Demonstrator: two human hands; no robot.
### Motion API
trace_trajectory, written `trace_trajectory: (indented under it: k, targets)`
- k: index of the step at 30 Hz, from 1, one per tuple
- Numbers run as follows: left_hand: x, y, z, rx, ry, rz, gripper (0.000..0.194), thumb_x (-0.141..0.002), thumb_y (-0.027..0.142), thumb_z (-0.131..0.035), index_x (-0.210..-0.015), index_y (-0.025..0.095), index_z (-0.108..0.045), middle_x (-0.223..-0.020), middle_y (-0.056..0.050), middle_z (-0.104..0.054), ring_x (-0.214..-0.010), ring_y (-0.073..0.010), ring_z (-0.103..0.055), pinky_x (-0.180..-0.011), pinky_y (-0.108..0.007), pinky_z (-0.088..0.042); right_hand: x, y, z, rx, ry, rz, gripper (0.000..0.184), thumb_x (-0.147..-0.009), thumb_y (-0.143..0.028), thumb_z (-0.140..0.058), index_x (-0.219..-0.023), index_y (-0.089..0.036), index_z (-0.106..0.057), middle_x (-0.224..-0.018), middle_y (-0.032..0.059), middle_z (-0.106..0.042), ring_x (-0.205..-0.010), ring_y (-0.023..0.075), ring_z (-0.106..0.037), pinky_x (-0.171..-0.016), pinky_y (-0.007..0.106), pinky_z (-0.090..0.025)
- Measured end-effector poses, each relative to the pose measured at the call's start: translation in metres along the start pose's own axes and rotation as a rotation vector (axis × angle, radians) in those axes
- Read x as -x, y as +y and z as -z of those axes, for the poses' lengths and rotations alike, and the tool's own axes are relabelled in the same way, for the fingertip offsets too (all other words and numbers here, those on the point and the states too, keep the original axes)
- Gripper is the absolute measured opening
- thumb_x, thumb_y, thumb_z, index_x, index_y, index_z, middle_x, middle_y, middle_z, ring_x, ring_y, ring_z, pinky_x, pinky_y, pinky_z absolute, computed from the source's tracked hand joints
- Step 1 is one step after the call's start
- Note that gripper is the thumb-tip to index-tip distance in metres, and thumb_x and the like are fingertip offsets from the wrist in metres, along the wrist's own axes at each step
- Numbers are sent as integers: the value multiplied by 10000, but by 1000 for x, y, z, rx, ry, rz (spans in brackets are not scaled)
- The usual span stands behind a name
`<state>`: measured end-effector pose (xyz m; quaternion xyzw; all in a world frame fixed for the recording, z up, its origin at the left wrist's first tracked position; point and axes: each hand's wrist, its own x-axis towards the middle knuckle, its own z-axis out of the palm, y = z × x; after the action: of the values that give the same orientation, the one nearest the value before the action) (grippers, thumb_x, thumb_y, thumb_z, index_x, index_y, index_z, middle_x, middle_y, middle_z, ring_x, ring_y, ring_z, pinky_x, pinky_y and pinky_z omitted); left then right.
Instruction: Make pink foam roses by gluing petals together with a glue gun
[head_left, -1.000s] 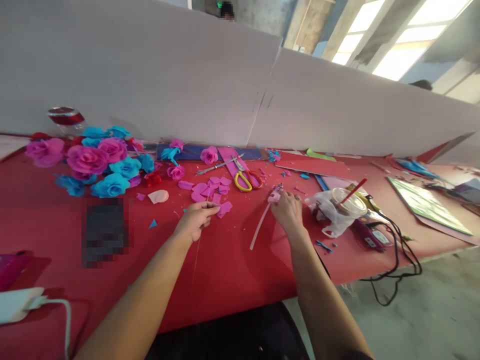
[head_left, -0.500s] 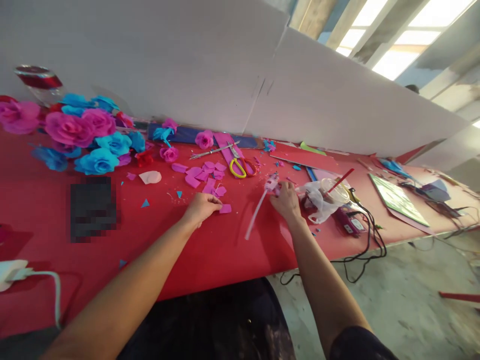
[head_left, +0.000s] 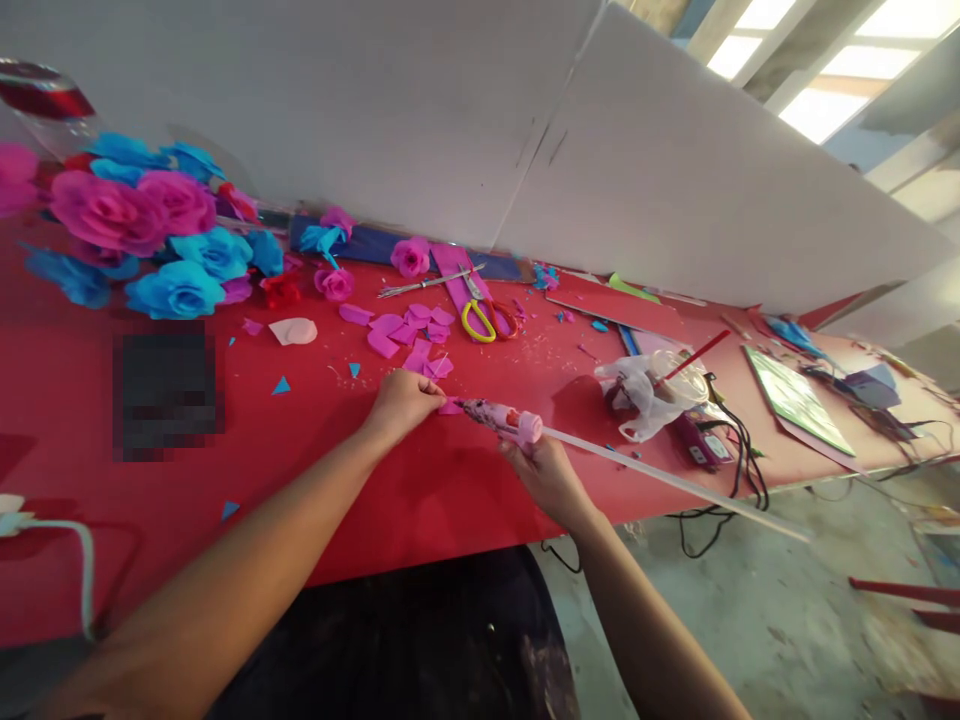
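My right hand (head_left: 541, 470) is closed round a pink glue gun (head_left: 504, 420), with a long clear glue stick (head_left: 675, 484) jutting out of its back end. The gun's nozzle points left, at a small pink paper petal (head_left: 451, 406). Pinched at its left edge, that petal is in my left hand (head_left: 407, 402), low over the red table; whether the nozzle touches it I cannot tell. Just beyond my left hand lie several loose pink petals (head_left: 411, 330). Scissors (head_left: 479, 318) with a yellow and a red handle rest on a pink paper strip (head_left: 448, 270).
Pink and blue paper flowers (head_left: 184, 287) crowd the left side. On the right are a plastic bag (head_left: 634, 398) with a cup, a dark red box (head_left: 700, 440) with black cables, and a green-white sheet (head_left: 799, 398). A white wall (head_left: 375, 110) stands behind the red table (head_left: 375, 500).
My right hand has lifted the glue gun and swung it so that its nozzle faces left, at the petal. My left hand still pinches the petal. The view has shifted slightly.
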<state>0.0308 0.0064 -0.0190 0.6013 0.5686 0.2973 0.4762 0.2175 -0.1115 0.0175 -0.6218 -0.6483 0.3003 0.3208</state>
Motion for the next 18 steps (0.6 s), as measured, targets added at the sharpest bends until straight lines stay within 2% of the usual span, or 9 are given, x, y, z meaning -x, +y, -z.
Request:
trace_trajectory:
  k: [3, 9, 18]
  targets:
    - [1, 2, 0, -35, -7, -11, 45, -608, 188, -702, -564, 181, -695, -586, -46, -671, -612, -171, -581, -599, -265, -377, -5, 2, -4, 8, -18, 22, 382, -874, -343, -493, -1232, -239, -576, -1193, 63, -648, -1109, 256, -594, -939, 370, -450]
    - [1, 4, 0, -80, -29, -19, 43, -631, 195, -700, -591, 181, -707, -605, -54, -676, -621, -182, -597, -610, -282, -380, -10, 5, -6, 16, -26, 20, 385, -884, -335, -494, -1243, -216, -566, -1212, 70, -639, -1138, 252, -578, -977, 368, -426]
    - [-1, 3, 0, -84, -1, -58, 69, -595, 157, -730, -574, 192, -674, -590, -34, -646, -600, -170, -567, -624, -285, -379, -12, 7, -10, 89, -17, -15, 377, -870, -372, -519, -1217, -240, -585, -1155, 82, -663, -1083, 285, -607, -917, 400, -461]
